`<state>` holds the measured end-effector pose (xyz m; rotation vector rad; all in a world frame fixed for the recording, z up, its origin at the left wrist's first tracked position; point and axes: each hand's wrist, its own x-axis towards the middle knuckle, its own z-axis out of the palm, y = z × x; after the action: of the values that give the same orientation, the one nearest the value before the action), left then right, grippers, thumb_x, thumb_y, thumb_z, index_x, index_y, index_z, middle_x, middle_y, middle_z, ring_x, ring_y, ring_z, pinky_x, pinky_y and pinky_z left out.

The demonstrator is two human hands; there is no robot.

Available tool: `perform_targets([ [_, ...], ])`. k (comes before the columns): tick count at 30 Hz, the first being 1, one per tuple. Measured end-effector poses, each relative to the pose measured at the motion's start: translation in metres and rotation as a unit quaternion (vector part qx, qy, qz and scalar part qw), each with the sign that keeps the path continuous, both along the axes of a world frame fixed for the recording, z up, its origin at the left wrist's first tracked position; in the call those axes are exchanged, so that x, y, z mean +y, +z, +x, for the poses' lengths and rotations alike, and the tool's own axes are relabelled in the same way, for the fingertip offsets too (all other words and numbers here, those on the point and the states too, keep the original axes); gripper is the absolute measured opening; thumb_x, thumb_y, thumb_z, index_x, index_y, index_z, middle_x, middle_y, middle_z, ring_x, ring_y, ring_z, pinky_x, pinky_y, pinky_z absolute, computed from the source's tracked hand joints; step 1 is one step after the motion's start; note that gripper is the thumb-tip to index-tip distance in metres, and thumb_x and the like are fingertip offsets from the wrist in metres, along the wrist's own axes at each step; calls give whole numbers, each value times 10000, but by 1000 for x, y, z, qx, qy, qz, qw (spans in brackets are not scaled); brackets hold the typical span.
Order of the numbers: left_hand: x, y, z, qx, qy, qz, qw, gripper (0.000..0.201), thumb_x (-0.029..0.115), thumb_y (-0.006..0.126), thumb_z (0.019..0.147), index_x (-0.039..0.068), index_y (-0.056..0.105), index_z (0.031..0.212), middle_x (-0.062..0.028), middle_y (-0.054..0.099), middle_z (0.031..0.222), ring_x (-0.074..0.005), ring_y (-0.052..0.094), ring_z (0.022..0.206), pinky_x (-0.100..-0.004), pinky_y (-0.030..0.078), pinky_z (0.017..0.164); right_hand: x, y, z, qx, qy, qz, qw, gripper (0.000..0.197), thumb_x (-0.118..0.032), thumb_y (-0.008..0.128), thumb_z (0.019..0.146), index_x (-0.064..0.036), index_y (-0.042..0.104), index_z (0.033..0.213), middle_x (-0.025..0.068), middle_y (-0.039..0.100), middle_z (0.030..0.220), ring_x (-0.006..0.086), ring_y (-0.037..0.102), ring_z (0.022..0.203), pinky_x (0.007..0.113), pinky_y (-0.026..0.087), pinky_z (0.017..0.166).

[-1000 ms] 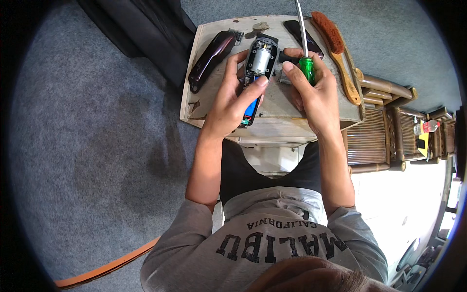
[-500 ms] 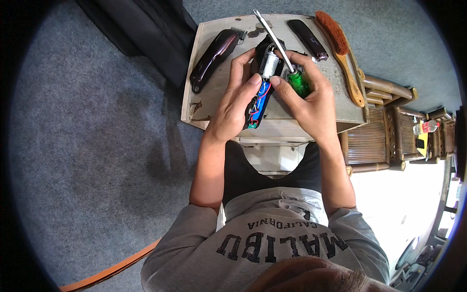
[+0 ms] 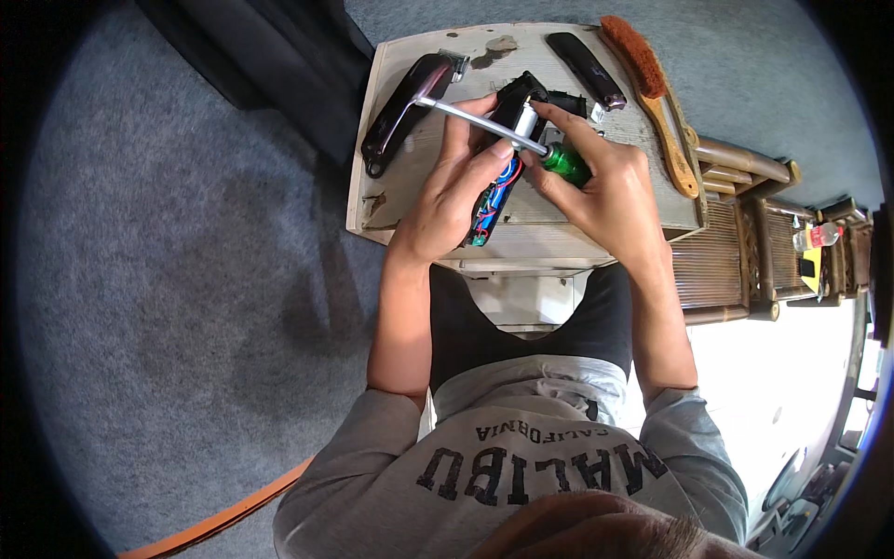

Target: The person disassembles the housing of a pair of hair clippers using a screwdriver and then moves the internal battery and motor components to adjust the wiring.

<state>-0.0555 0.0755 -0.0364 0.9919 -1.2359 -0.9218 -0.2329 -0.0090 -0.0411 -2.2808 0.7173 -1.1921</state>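
My left hand point(image 3: 445, 191) is closed around an opened hair clipper point(image 3: 496, 197), with its blue battery, red wires and silver motor exposed. My right hand point(image 3: 610, 191) keeps a screwdriver point(image 3: 564, 165) with a green handle against its palm. The metal shaft slants to the left across the clipper and over my left fingers. My right index fingertip is at the top of the motor, and the right thumb lies near its lower end. A dark shell piece point(image 3: 566, 102) lies on the table behind the right fingers, partly hidden.
On the wooden table point(image 3: 391, 200) lie a dark purple clipper point(image 3: 410, 107) at left, a dark cover point(image 3: 585, 67) at the far right and a wooden-handled brush point(image 3: 659, 112) along the right edge. Bamboo furniture point(image 3: 712, 265) stands to the right, with a bottle point(image 3: 818, 238) on it.
The screwdriver has swung from pointing up and away to lying leftward across the clipper. My right index finger has moved onto the motor's upper end. The left hand still holds the clipper.
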Motion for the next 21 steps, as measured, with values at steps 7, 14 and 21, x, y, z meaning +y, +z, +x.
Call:
perform_targets([
  [7,-1,-7,4,-4,-22,4,1000,486,173,523,1100,29,331,1523,-83,529,1335,-120,512,1159,-294,416,1056,-4,5,-5,70,5,-41,997,588,-166,810,801,-75,656,1361,125,639,638,327,706,614,423,561,595],
  [14,-1,-5,5,17,-17,12,1000,492,147,518,1092,3,339,1527,-95,505,1363,-133,495,1196,-301,401,1078,-3,1,-7,63,-8,-72,995,597,-188,822,794,-95,650,1358,102,646,626,315,709,611,421,567,587],
  [21,-1,0,-1,-87,-6,-2,996,508,152,501,1096,-47,322,1528,-128,450,1438,-160,444,1308,-310,355,1137,-3,-4,-8,64,-33,-117,990,652,-259,875,757,-70,639,1334,101,675,665,302,723,639,408,557,575],
])
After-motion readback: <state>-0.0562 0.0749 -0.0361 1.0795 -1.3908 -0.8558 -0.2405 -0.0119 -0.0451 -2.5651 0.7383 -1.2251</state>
